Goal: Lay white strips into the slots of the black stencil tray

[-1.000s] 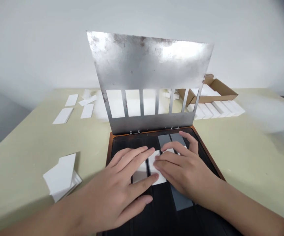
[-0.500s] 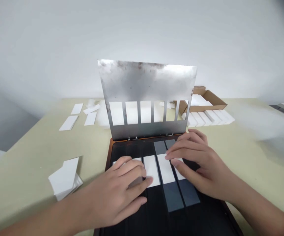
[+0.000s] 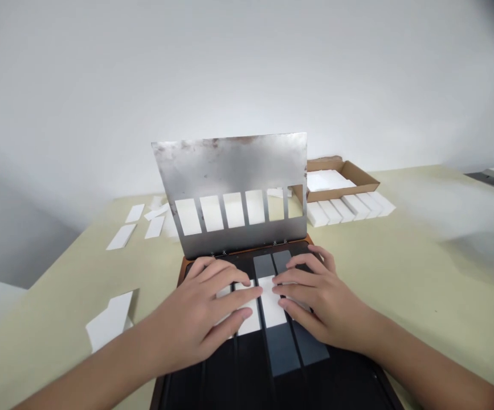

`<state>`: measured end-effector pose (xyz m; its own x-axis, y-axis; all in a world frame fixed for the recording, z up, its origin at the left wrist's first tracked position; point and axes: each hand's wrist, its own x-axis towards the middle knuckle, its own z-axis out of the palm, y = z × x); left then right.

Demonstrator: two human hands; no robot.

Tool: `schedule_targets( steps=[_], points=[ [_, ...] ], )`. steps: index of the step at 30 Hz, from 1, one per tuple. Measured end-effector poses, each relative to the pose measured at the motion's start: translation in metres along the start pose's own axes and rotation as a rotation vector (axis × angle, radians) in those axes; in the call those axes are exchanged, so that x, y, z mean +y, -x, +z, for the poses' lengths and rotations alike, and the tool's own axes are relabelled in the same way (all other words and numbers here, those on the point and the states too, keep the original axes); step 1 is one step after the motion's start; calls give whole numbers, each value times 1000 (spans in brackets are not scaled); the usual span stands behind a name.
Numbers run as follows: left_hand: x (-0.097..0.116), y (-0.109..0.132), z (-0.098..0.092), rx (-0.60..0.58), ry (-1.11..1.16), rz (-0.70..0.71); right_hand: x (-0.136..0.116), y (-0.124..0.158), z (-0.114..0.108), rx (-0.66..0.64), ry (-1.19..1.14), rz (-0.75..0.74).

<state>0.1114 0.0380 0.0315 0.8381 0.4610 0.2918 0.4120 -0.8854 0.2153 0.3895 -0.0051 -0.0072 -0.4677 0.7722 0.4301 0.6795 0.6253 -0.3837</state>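
A black tray (image 3: 229, 376) with narrow grooves lies on the table, and several white cards sit side by side across it. My left hand (image 3: 208, 310) is over the cards on the left with its fingers spread, the fingertips on or just above a white card (image 3: 250, 324). My right hand (image 3: 315, 290), also open, rests its fingertips at the right edge of another white card (image 3: 271, 310). Dark grey strips (image 3: 283, 350) show above and below that card. A metal plate (image 3: 229, 171) with a row of rectangular cutouts stands raised on hinges at the tray's back edge.
Loose white cards (image 3: 110, 319) lie overlapped left of the tray, with more cards (image 3: 122, 236) farther back. Back right, a cardboard box (image 3: 362, 176) holds white cards, and a row of white card stacks (image 3: 353, 206) lies before it. A wall (image 3: 229, 68) rises behind.
The view has shifted, so the tray and plate appear farther left and lower. My left hand has moved right across the cards, and my hands are closer together.
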Motion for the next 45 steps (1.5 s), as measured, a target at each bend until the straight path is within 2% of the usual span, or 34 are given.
schedule_targets(
  steps=[2, 6, 10, 19, 23, 27, 34, 40, 45],
  points=[
    [0, -1, 6, 26, -35, 9, 1, 0, 1, -26, 14, -16],
    [4, 1, 16, -7, -89, 112, 2, 0, 0, -55, 38, -25],
    [6, 1, 21, -2, -78, 122, -2, 1, -6, -96, 67, -25],
    [4, 5, 32, 28, -62, 113, -9, -1, -9, -326, 107, -10],
    [6, 8, 28, 58, -82, 173, -8, -2, -8, -330, 103, 33],
    [9, 10, 26, 11, -83, 279, -7, -2, -8, -305, 95, 22],
    [6, 12, 34, -23, -69, 270, -6, -2, -5, -283, 81, 20],
    [6, 12, 32, -38, -69, 269, -5, -4, -5, -279, 100, 6],
    [8, 9, 30, -45, -51, 362, -6, -4, -13, -332, 118, -20]
  ],
)
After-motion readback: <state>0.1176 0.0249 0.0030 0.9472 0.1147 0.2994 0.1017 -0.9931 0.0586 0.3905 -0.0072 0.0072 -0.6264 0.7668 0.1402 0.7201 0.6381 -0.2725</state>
